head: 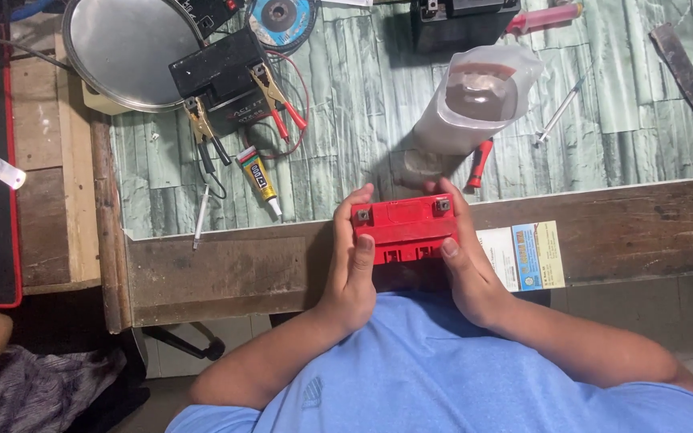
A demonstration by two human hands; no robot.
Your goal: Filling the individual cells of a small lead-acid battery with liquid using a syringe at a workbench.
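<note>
A small red battery [403,224] with two metal terminals on top rests at the near edge of the workbench, close to my chest. My left hand [352,261] grips its left end, fingers curled over the far side and thumb on the near face. On the right end sits my right hand [467,269], holding it the same way. Both hands clasp the battery between them.
Beyond the battery stands a translucent plastic jug [475,100]. A black battery [218,72] with clamp leads, a glue tube [258,180], a round metal lid [126,52], a grinding disc [282,18] and a syringe [559,112] lie on the bench. A printed card [527,256] lies to the right.
</note>
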